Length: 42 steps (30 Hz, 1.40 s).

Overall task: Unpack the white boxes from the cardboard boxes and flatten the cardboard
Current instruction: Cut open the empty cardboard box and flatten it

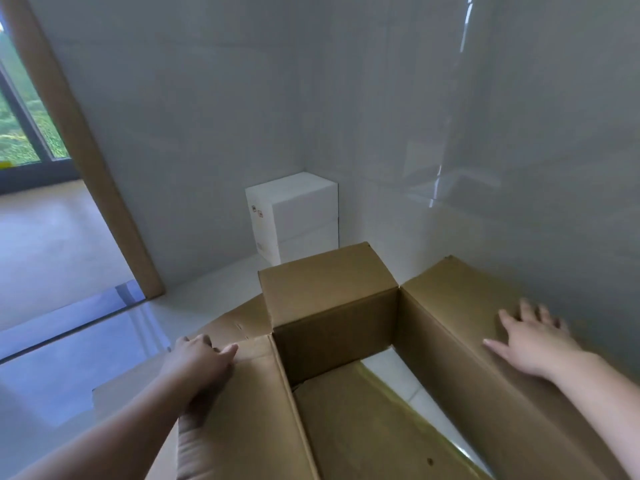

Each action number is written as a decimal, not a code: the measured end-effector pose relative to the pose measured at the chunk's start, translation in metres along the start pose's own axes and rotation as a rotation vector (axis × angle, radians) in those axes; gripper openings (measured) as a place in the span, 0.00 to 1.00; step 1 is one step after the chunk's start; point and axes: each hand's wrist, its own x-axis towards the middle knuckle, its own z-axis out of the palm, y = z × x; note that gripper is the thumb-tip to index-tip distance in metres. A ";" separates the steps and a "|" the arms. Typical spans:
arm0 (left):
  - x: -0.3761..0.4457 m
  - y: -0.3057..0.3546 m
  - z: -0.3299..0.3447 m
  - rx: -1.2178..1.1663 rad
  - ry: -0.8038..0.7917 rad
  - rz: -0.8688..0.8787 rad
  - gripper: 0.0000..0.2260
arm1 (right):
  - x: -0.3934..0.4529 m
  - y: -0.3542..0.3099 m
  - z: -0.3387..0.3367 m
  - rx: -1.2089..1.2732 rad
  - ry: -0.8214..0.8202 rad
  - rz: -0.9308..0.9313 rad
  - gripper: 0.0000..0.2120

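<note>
The carton (332, 313) stands open on the floor (69, 358), nothing inside; floor shows through its parted bottom flaps. The left hand (199, 362) curls its grip over the left flap's edge. The right hand (530, 337) lies flat, fingers spread, on the right flap. Two white boxes (294, 216) sit stacked in the corner beyond.

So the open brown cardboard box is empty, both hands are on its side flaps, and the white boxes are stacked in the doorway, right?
Not quite. The head view shows the stacked white boxes in the corner where the two walls meet, not the doorway. The open brown cardboard box is empty, with the left hand and right hand on its side flaps.
</note>
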 end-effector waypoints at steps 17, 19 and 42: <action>-0.086 0.109 -0.093 -0.612 -0.394 0.197 0.14 | -0.031 -0.083 -0.033 -0.007 0.120 -0.323 0.34; -0.098 0.119 -0.089 -0.482 -0.437 0.253 0.11 | -0.032 -0.091 -0.041 -0.007 0.131 -0.341 0.33; -0.017 0.092 -0.063 -0.982 0.178 -0.183 0.08 | -0.031 -0.082 -0.034 -0.080 -0.022 -0.194 0.34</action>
